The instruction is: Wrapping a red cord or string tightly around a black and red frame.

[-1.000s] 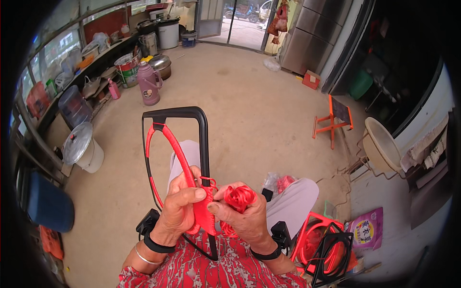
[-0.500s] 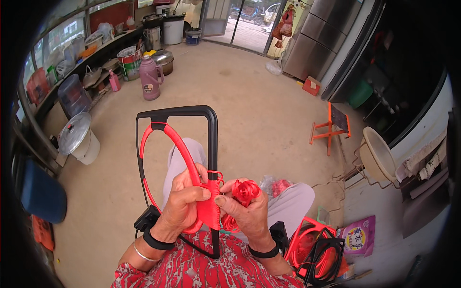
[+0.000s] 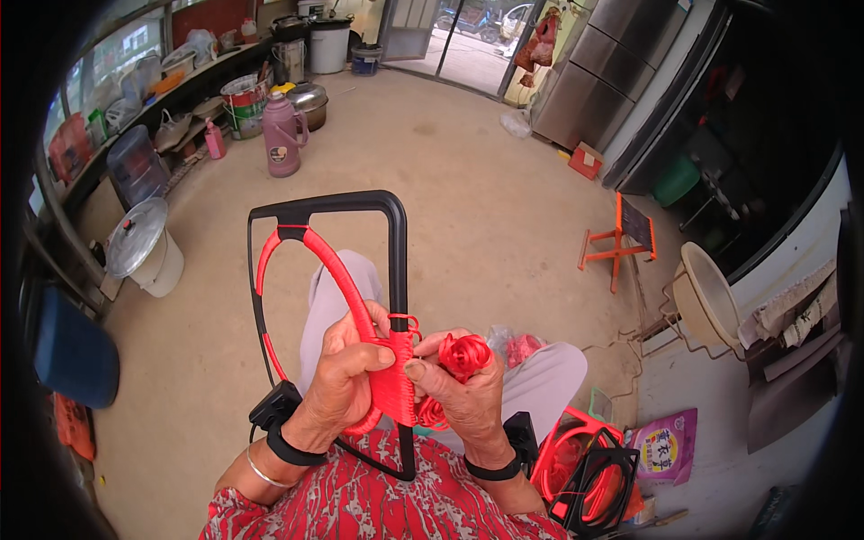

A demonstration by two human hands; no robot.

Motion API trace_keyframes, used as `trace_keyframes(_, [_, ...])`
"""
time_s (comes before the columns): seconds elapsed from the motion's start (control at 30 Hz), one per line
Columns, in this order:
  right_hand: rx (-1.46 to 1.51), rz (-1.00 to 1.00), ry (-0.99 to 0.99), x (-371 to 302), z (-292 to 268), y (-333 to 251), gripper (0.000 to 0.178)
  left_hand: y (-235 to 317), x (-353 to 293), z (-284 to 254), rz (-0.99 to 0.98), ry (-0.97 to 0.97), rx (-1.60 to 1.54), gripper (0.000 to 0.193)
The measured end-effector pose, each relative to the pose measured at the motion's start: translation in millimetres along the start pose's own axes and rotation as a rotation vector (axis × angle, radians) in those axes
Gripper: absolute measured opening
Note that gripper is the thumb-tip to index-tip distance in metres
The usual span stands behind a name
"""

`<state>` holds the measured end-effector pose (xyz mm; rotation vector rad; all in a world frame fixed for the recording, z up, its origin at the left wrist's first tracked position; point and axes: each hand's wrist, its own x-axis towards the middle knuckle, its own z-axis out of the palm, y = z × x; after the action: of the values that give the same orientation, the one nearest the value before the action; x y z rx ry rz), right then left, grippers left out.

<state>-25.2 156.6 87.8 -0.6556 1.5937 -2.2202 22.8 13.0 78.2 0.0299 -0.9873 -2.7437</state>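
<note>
Over my lap stands a black frame with rounded corners and a curved ring partly wrapped in red cord. Red cord also lies in tight rows as a flat woven panel between the ring and the frame's right bar. My left hand grips this panel and ring, thumb pressed on the front. At the panel's right edge, my right hand is closed around a coiled bundle of red cord, thumb and forefinger by the edge. The fingers behind the panel are hidden.
More black and red frames lie by my right leg, beside a purple packet. An orange folding stool and beige basin stand to the right. Ahead left are a pink thermos and a lidded white bucket.
The frame has tilted slightly to the left at its top. Both hands keep their hold at the woven panel with hardly any movement, and the view has shifted a little.
</note>
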Motion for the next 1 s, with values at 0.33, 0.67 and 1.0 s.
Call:
trace_keyframes(0.33, [-0.093, -0.001, 0.071, -3, -3, -1, 0.017, -5, -2, 9, -0.007, 0.044, 0.007, 0.021])
trace_keyframes(0.67, [-0.218, -0.058, 0.095, 1, -3, 9, 0.017, -7, 0, 3, -0.015, 0.041, -0.011, 0.02])
trace_keyframes(1.0, [0.295, 0.07, -0.162, 22, -7, 16, 0.014, 4, 8, -7, -0.126, -0.083, -0.234, 0.014])
